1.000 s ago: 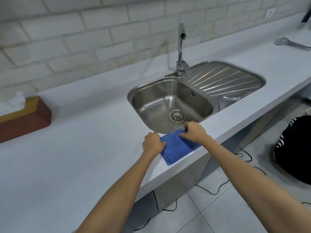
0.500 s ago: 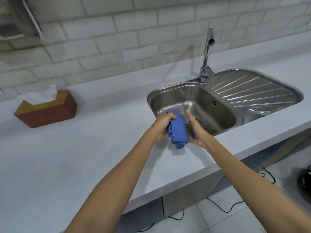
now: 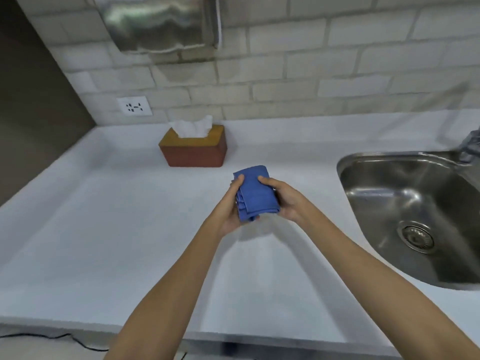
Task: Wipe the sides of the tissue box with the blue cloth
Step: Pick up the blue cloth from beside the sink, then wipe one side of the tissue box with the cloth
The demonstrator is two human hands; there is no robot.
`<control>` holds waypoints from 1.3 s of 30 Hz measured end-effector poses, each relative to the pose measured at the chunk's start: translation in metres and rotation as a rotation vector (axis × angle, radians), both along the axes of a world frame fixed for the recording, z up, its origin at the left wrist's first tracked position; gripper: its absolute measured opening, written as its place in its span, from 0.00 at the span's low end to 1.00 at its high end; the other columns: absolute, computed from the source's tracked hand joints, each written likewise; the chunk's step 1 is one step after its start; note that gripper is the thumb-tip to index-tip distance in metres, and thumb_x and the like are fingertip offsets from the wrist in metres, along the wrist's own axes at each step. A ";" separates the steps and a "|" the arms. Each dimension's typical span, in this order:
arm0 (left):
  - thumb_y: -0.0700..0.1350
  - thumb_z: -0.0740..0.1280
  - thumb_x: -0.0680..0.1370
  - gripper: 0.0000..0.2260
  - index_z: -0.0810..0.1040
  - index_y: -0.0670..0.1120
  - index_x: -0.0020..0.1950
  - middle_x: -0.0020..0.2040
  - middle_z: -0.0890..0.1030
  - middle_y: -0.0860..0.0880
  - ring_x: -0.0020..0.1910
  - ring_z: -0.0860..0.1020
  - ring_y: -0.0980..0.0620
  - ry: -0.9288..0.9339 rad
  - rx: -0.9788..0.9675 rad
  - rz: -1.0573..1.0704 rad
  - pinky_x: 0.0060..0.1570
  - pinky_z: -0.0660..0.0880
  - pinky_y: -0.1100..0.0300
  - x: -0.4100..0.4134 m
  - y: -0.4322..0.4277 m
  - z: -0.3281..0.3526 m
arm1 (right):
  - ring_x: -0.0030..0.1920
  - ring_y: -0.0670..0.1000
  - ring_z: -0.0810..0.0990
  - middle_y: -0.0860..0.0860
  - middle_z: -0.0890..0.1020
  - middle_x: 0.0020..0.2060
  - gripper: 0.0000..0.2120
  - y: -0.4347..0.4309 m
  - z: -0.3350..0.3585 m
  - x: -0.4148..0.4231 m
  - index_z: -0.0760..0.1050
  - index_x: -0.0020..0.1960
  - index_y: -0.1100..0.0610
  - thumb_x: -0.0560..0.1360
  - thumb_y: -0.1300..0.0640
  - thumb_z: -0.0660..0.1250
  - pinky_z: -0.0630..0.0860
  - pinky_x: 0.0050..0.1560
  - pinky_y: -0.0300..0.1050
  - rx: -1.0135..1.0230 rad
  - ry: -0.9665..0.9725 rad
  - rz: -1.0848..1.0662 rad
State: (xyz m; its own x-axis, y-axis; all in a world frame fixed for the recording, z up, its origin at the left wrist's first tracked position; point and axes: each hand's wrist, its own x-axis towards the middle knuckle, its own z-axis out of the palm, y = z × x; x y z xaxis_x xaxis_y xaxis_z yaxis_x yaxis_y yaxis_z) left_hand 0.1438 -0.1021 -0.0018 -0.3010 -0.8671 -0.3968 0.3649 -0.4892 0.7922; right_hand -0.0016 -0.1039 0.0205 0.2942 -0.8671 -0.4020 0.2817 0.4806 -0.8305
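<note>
Both hands are holding the folded blue cloth (image 3: 255, 194) up above the white countertop (image 3: 104, 242), in front of the tissue box (image 3: 195, 149) and a little to its right, apart from it. The left hand (image 3: 230, 206) is cupping the cloth from the left and underneath, its thumb lying across the upper left corner and its fingers curled in under the folded layers. The right hand (image 3: 284, 200) is gripping from the right — thumb pressing on the top face, the other fingers wrapped behind the cloth and mostly hidden by it. So both sets of fingers are closed narrowly on the fabric, neither one spread wide. The cloth is casting a soft shadow on the counter below it, nearer the camera than the box.

The tissue box is sitting on the counter close to the pale brick wall (image 3: 311, 81), reddish-brown on its sides with a yellowish top, and a white tissue (image 3: 192, 128) is sticking up out of its slot. Nothing is touching its sides. A white wall socket (image 3: 134, 106) is showing just above and left of the box, and a shiny metal dispenser (image 3: 158, 22) is hanging on the wall higher up. Well to the right of the box, the steel sink (image 3: 415, 203) is sunk into the counter — its drain is showing near the right edge of the view.
</note>
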 end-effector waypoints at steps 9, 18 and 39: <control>0.43 0.59 0.81 0.08 0.75 0.41 0.53 0.56 0.77 0.41 0.46 0.78 0.49 -0.168 0.100 0.292 0.52 0.74 0.57 0.152 -0.056 -0.024 | 0.42 0.53 0.78 0.54 0.79 0.44 0.21 -0.091 -0.012 0.099 0.76 0.58 0.64 0.74 0.48 0.68 0.73 0.38 0.42 -0.206 0.577 0.018; 0.46 0.65 0.78 0.17 0.73 0.37 0.63 0.62 0.77 0.37 0.51 0.76 0.44 -0.545 0.009 0.710 0.55 0.74 0.51 0.268 -0.163 -0.017 | 0.66 0.58 0.72 0.59 0.74 0.66 0.29 -0.174 -0.037 0.124 0.60 0.74 0.56 0.78 0.44 0.58 0.67 0.64 0.47 -0.330 0.787 -0.097; 0.53 0.60 0.79 0.20 0.70 0.44 0.67 0.59 0.77 0.44 0.53 0.76 0.45 -0.676 -0.061 0.417 0.52 0.74 0.56 0.258 -0.261 -0.020 | 0.66 0.56 0.73 0.53 0.76 0.65 0.24 -0.207 -0.070 0.158 0.62 0.74 0.51 0.80 0.45 0.52 0.67 0.59 0.41 -0.479 0.771 -0.162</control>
State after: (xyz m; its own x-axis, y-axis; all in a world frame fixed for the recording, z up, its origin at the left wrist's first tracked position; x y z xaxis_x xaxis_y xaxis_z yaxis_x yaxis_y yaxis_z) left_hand 0.4020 -0.3635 -0.0215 0.3424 -0.8813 -0.3258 -0.0610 -0.3669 0.9283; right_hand 0.1559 -0.3106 -0.0493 -0.0453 -0.9987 -0.0240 -0.3987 0.0401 -0.9162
